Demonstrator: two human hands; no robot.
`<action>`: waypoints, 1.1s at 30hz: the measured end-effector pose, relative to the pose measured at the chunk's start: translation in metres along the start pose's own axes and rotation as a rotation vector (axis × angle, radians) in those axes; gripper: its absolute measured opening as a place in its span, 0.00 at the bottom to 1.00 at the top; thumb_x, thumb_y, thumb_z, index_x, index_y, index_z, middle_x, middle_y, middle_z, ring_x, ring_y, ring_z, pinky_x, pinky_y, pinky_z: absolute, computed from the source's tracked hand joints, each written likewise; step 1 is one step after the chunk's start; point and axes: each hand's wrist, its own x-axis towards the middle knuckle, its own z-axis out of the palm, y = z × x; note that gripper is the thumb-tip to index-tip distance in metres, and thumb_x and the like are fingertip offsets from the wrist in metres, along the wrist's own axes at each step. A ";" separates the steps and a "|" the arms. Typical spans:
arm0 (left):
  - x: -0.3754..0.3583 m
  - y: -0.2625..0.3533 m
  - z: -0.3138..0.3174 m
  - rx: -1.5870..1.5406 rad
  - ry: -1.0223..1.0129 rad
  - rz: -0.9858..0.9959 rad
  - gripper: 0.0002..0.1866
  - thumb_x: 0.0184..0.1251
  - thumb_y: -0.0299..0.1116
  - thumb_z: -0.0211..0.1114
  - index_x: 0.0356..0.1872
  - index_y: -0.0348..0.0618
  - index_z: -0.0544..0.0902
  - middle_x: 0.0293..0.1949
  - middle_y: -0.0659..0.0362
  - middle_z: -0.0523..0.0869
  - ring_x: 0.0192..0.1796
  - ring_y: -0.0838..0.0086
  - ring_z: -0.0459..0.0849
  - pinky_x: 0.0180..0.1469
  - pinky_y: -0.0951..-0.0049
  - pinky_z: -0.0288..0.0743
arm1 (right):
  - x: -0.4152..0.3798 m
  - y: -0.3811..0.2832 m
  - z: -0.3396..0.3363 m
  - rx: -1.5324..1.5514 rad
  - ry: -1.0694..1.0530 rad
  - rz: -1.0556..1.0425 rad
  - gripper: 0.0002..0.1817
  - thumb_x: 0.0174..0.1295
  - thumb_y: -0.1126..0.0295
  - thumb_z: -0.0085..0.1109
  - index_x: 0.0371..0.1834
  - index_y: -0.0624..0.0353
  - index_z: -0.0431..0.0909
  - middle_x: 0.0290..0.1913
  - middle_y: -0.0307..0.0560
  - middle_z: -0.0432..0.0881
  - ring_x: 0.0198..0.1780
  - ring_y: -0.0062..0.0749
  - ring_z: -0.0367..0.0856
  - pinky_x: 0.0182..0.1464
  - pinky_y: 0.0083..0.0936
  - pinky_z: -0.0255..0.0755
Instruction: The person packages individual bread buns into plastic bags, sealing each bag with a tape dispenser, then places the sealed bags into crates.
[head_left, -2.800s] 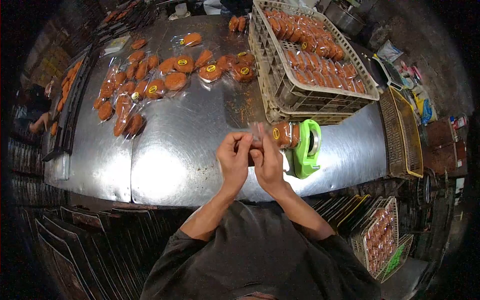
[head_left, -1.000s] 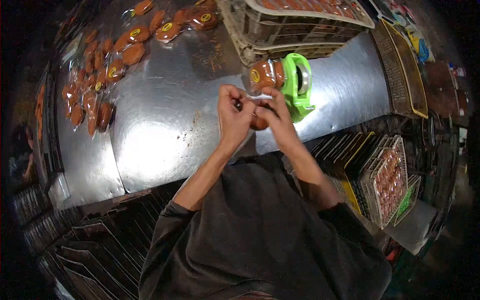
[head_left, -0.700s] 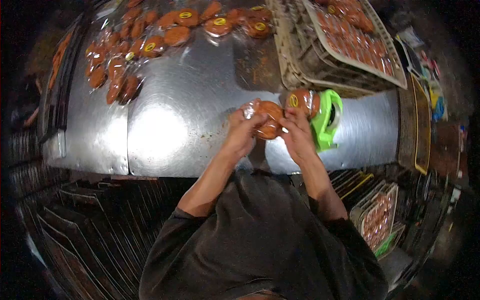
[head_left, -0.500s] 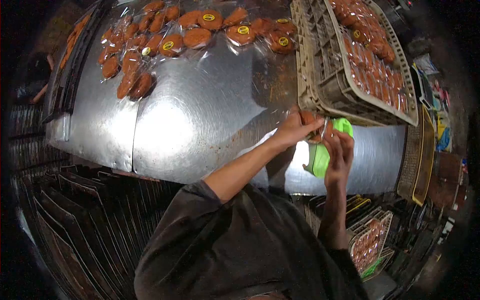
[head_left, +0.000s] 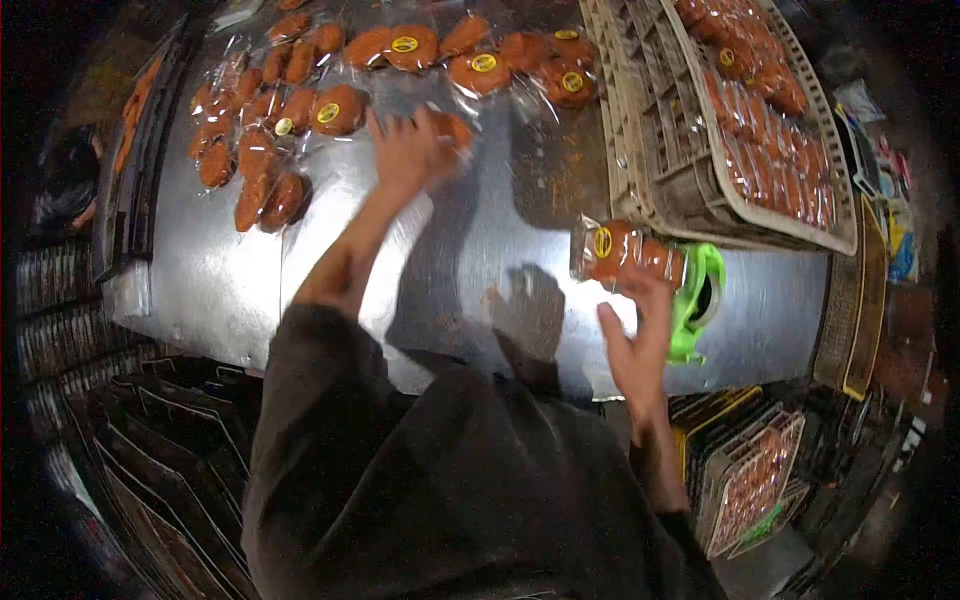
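Up at the front of the metal table, my left hand (head_left: 405, 155) is on a clear-wrapped round brown pastry (head_left: 452, 132), blurred by motion at its fingertips. My right hand (head_left: 640, 335) has its thumb and fingers apart. Its fingertips overlap the near edge of a clear packet of brown pastries (head_left: 615, 252) with a yellow round label. A bright green tape dispenser (head_left: 697, 300) stands just right of that packet and hand. More wrapped pastries (head_left: 338, 108), some with yellow labels, lie loosely grouped beyond and left of my left hand.
Stacked cream plastic crates (head_left: 655, 150) stand at the right, the top one filled with rows of wrapped pastries (head_left: 765, 135). Dark trays (head_left: 190, 440) stand below the table's left edge. Another filled crate (head_left: 755, 485) sits low at right. Part of a person (head_left: 75, 175) shows at far left.
My left hand has left the packet by the dispenser and reached up-left; a wrapped pastry there has shifted toward me. My right hand has opened and dropped slightly, leaving the packet lying on the table.
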 end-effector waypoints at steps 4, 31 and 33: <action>-0.088 0.052 -0.086 -1.024 -0.857 0.094 0.58 0.50 0.82 0.51 0.61 0.28 0.69 0.44 0.44 0.85 0.53 0.56 0.82 0.67 0.51 0.58 | 0.019 -0.015 0.037 -0.485 -0.239 -0.490 0.43 0.48 0.68 0.75 0.68 0.57 0.62 0.65 0.58 0.66 0.64 0.56 0.67 0.66 0.43 0.62; -0.206 0.184 -0.212 -1.438 0.169 -0.122 0.10 0.70 0.31 0.61 0.31 0.35 0.81 0.25 0.59 0.82 0.27 0.79 0.78 0.30 0.75 0.72 | -0.064 -0.037 -0.025 0.921 0.446 -0.007 0.14 0.77 0.60 0.42 0.38 0.58 0.66 0.34 0.39 0.72 0.34 0.22 0.74 0.41 0.23 0.75; -0.202 0.179 -0.207 -1.313 0.247 0.107 0.14 0.74 0.33 0.58 0.28 0.35 0.80 0.24 0.61 0.81 0.26 0.81 0.76 0.28 0.77 0.71 | -0.063 -0.039 -0.028 0.927 0.405 -0.024 0.13 0.77 0.60 0.43 0.38 0.57 0.65 0.35 0.41 0.74 0.35 0.26 0.77 0.45 0.33 0.79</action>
